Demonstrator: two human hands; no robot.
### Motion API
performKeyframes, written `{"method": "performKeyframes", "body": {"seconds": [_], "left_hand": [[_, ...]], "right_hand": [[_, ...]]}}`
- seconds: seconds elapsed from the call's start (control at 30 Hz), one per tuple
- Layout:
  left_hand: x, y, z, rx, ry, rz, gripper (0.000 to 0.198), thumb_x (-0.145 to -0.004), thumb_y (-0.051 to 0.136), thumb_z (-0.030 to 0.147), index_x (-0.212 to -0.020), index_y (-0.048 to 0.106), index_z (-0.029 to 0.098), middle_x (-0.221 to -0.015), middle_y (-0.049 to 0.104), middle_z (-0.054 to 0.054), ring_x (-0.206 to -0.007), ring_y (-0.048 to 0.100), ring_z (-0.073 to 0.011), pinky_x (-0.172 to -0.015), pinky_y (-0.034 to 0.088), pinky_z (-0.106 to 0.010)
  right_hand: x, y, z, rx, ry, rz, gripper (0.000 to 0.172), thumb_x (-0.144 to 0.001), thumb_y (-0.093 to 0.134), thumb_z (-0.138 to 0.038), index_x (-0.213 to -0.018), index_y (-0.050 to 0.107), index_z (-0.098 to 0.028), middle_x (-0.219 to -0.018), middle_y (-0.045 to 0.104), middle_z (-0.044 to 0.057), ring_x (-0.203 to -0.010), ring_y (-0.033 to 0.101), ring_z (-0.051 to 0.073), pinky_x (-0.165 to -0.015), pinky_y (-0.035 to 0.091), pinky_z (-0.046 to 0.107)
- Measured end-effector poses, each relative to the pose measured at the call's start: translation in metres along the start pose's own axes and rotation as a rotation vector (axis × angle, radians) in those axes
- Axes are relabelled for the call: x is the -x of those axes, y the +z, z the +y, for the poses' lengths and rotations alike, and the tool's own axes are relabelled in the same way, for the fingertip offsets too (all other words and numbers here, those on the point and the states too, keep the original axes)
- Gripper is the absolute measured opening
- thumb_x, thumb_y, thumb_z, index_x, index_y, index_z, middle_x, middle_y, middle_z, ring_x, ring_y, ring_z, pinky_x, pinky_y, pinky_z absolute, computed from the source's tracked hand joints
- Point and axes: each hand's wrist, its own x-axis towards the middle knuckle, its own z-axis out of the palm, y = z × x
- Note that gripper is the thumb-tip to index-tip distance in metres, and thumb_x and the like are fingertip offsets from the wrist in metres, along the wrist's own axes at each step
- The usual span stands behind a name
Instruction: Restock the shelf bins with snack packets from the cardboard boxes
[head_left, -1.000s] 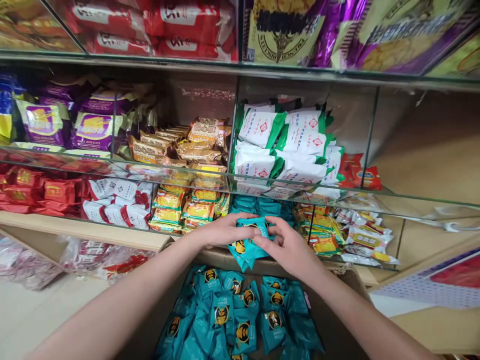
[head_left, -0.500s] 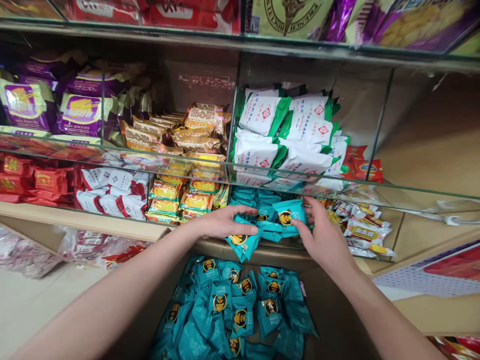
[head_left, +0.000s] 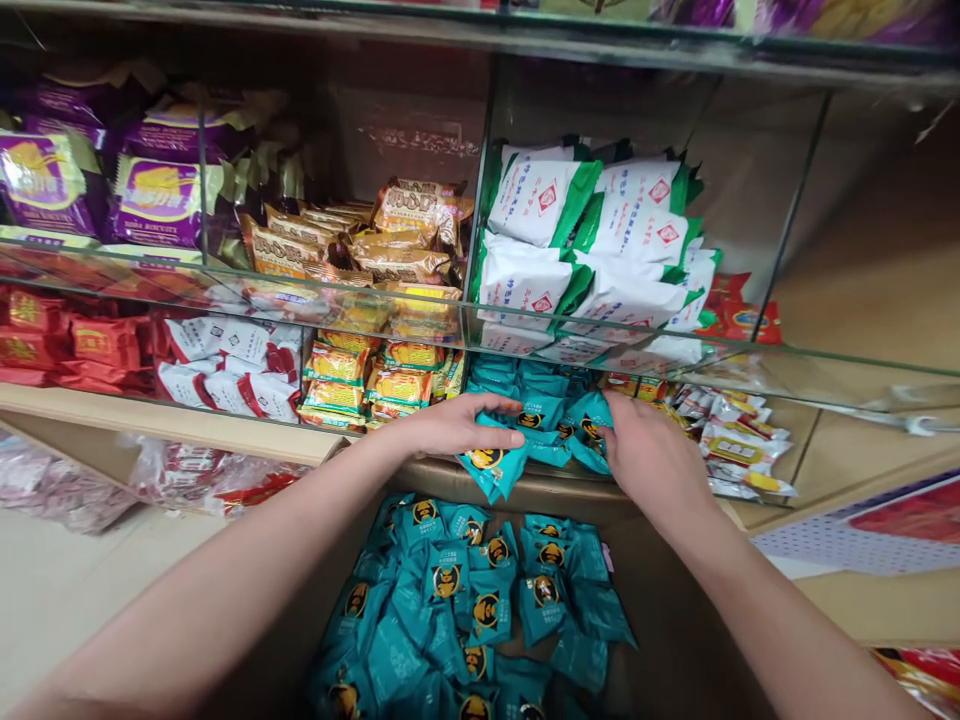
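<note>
My left hand is closed on a small bunch of teal snack packets at the front of the lower shelf compartment. My right hand has its fingers curled down on another teal packet, pressing it onto the teal pile inside that compartment. Below my arms an open cardboard box holds several more teal packets with yellow round logos.
A glass shelf runs just above my hands. White-and-green packs sit on it, with brown packs and purple packs to the left. Yellow packets, white-red packets and red packets fill neighbouring lower compartments. Plastic bags lie underneath.
My right hand carried a teal packet from my left hand's bunch forward into the compartment and lowered it onto the pile. The left hand kept its bunch, shifting slightly forward.
</note>
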Motion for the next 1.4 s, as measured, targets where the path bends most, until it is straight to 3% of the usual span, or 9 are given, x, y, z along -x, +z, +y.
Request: {"method": "performKeyframes", "body": {"seconds": [0.1, 0.17, 0.3, 0.57, 0.73, 0.93, 1.13, 1.4], "left_hand": [[0.0, 0.001, -0.001, 0.016, 0.0, -0.001, 0.061, -0.068, 0.061, 0.047, -0.12, 0.048, 0.018, -0.128, 0.047, -0.006, -0.115, 0.044, -0.022, -0.097, 0.033, -0.032], [0.0, 0.001, -0.001, 0.008, 0.002, 0.003, 0.06, -0.069, 0.061, 0.047, -0.119, 0.049, 0.018, -0.127, 0.048, -0.006, -0.114, 0.045, -0.0217, -0.096, 0.034, -0.031], [0.002, 0.001, 0.0, -0.013, -0.001, 0.014, 0.06, -0.069, 0.059, 0.048, -0.119, 0.049, 0.018, -0.125, 0.05, -0.006, -0.112, 0.047, -0.0221, -0.095, 0.034, -0.032], [0.003, 0.0, -0.002, -0.008, -0.009, 0.015, 0.06, -0.068, 0.059, 0.05, -0.119, 0.049, 0.02, -0.123, 0.051, -0.005, -0.109, 0.049, -0.0218, -0.092, 0.037, -0.031], [0.002, -0.001, -0.002, -0.011, -0.004, 0.033, 0.06, -0.066, 0.061, 0.052, -0.118, 0.051, 0.022, -0.125, 0.05, -0.005, -0.114, 0.045, -0.0225, -0.096, 0.034, -0.031], [0.002, -0.001, -0.004, 0.009, -0.009, 0.011, 0.064, -0.066, 0.06, 0.053, -0.12, 0.049, 0.021, -0.126, 0.048, -0.005, -0.114, 0.045, -0.0226, -0.095, 0.035, -0.03], [-0.001, -0.001, -0.008, -0.01, -0.011, 0.048, 0.065, -0.064, 0.061, 0.054, -0.119, 0.05, 0.02, -0.126, 0.049, -0.005, -0.113, 0.046, -0.0234, -0.094, 0.036, -0.031], [0.001, -0.003, -0.003, 0.018, -0.008, -0.005, 0.062, -0.067, 0.06, 0.051, -0.121, 0.048, 0.022, -0.129, 0.046, -0.005, -0.115, 0.044, -0.0226, -0.097, 0.034, -0.033]], "right_hand": [[-0.012, -0.006, -0.006, 0.049, -0.058, -0.07, 0.023, -0.081, 0.038, -0.012, -0.1, 0.052, -0.014, -0.09, 0.061, 0.013, -0.085, 0.058, 0.027, -0.059, 0.042, 0.03], [-0.024, -0.007, -0.012, 0.07, -0.089, -0.184, 0.024, -0.077, 0.039, -0.006, -0.094, 0.055, -0.013, -0.084, 0.063, 0.014, -0.08, 0.06, 0.026, -0.059, 0.042, 0.03], [-0.046, 0.005, -0.023, 0.029, -0.145, -0.373, 0.029, -0.076, 0.037, -0.003, -0.089, 0.061, -0.012, -0.087, 0.065, 0.017, -0.085, 0.061, 0.027, -0.064, 0.044, 0.031], [-0.068, 0.036, -0.022, -0.056, -0.187, -0.442, 0.033, -0.075, 0.039, -0.004, -0.093, 0.064, -0.014, -0.094, 0.065, 0.014, -0.088, 0.061, 0.02, -0.066, 0.043, 0.024], [-0.067, 0.02, -0.013, -0.088, -0.224, -0.47, 0.024, -0.072, 0.047, -0.007, -0.084, 0.066, -0.016, -0.088, 0.066, 0.013, -0.085, 0.061, 0.02, -0.065, 0.041, 0.023], [-0.044, 0.01, -0.005, -0.048, -0.291, -0.542, 0.012, -0.067, 0.058, -0.017, -0.076, 0.065, -0.014, -0.082, 0.066, 0.015, -0.08, 0.062, 0.028, -0.056, 0.04, 0.028], [-0.032, 0.014, -0.011, 0.01, -0.31, -0.484, 0.027, -0.07, 0.042, -0.002, -0.082, 0.061, -0.016, -0.083, 0.066, 0.014, -0.081, 0.063, 0.027, -0.057, 0.039, 0.029], [-0.017, -0.003, 0.019, -0.114, -0.091, -0.31, 0.02, -0.081, 0.039, -0.022, -0.089, 0.057, -0.02, -0.077, 0.066, 0.01, -0.074, 0.062, 0.025, -0.057, 0.039, 0.029]]}}
